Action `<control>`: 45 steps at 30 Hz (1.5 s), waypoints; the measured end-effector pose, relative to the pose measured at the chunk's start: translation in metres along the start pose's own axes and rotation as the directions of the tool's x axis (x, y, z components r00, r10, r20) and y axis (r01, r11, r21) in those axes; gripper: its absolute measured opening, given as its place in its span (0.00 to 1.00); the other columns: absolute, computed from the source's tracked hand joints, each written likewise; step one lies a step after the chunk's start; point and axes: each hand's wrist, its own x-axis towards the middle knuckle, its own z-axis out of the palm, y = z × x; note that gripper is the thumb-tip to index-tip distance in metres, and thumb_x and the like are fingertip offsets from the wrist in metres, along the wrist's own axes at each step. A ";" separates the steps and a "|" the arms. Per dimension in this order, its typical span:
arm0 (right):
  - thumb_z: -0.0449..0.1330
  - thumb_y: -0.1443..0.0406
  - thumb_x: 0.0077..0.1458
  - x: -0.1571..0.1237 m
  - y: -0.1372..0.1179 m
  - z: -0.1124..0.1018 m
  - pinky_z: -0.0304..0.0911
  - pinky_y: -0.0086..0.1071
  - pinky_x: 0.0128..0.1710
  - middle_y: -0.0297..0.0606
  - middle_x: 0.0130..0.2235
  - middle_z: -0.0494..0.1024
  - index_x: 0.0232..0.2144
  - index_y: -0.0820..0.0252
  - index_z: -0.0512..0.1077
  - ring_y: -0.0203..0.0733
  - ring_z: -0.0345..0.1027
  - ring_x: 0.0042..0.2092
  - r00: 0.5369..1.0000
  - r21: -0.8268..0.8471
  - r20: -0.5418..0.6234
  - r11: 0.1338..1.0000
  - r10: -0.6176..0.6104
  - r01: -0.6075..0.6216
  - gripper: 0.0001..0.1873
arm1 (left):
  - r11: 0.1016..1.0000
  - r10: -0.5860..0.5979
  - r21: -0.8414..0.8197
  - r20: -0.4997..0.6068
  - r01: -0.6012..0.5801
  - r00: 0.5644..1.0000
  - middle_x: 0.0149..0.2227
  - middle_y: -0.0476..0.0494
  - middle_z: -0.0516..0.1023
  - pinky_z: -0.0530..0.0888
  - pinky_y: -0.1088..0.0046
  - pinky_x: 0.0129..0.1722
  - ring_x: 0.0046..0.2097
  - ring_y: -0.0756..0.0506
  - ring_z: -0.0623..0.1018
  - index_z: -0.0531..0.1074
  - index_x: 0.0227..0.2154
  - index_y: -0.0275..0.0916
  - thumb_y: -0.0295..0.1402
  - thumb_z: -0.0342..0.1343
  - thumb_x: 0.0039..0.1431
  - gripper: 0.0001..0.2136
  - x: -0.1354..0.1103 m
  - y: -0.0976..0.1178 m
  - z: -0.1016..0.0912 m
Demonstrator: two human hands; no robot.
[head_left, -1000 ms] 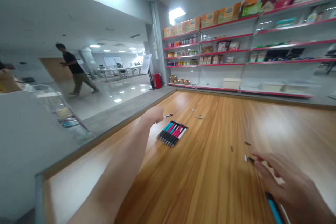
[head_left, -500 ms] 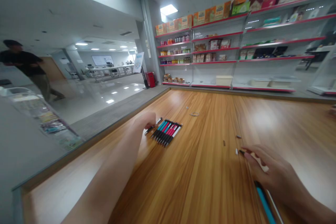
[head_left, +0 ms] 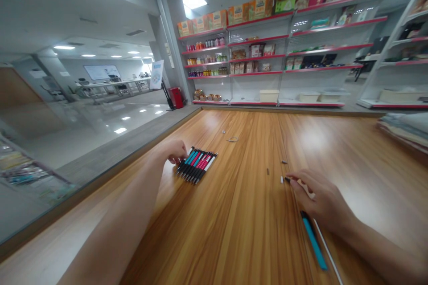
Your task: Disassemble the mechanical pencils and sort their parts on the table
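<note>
On the left, my left hand (head_left: 176,151) is closed on a pen at the left end of a tight row of pens (head_left: 202,160). Only the pale upper end of that pen (head_left: 190,150) shows past my fingers. The row mixes blue, red, black and white barrels with black grips. Over on the right, my right hand (head_left: 317,191) pinches a small black piece (head_left: 287,180) between thumb and fingertips. A short white piece (head_left: 281,180) lies against its tip. Below that hand are a blue pen barrel (head_left: 313,240) and a thin white tube (head_left: 326,249).
Two small dark pieces, one brown (head_left: 268,171) and one grey (head_left: 284,162), lie near my right hand. Farther off are a wire ring (head_left: 232,139) and a tiny metal bit (head_left: 224,132). Folded cloth (head_left: 406,129) sits at the right. Stocked shelves (head_left: 256,72) stand behind the table.
My left hand has brought its pen against the left side of the row; before, a gap lay between them. The view has turned right. My right hand keeps its pinch.
</note>
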 end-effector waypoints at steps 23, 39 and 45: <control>0.52 0.67 0.56 0.003 0.014 -0.001 0.60 0.31 0.33 0.38 0.32 0.75 0.36 0.62 0.74 0.38 0.65 0.32 0.899 0.008 -0.168 0.912 0.405 -0.410 0.11 | 0.946 0.303 0.248 -0.457 -0.207 0.836 0.32 0.43 0.76 0.71 0.70 0.40 0.39 0.43 0.75 0.72 0.36 0.33 0.38 0.52 0.58 0.12 -0.029 0.067 0.012; 0.52 0.66 0.56 0.003 0.005 0.002 0.53 0.26 0.24 0.28 0.20 0.62 0.33 0.61 0.73 0.32 0.56 0.22 0.895 0.159 -0.089 0.894 0.436 -0.420 0.09 | -0.284 0.956 0.238 -0.003 -0.929 -0.293 0.52 0.41 0.72 0.65 0.60 0.57 0.57 0.41 0.65 0.68 0.48 0.39 0.25 0.49 0.60 0.14 -0.139 0.176 0.168; 0.52 0.66 0.56 0.002 0.005 0.002 0.53 0.26 0.25 0.28 0.20 0.63 0.33 0.61 0.73 0.32 0.57 0.23 0.902 0.143 -0.083 0.901 0.423 -0.409 0.09 | -0.202 0.977 0.250 -0.016 -0.947 -0.213 0.47 0.39 0.71 0.69 0.62 0.51 0.51 0.42 0.69 0.69 0.50 0.44 0.25 0.52 0.58 0.17 -0.137 0.177 0.164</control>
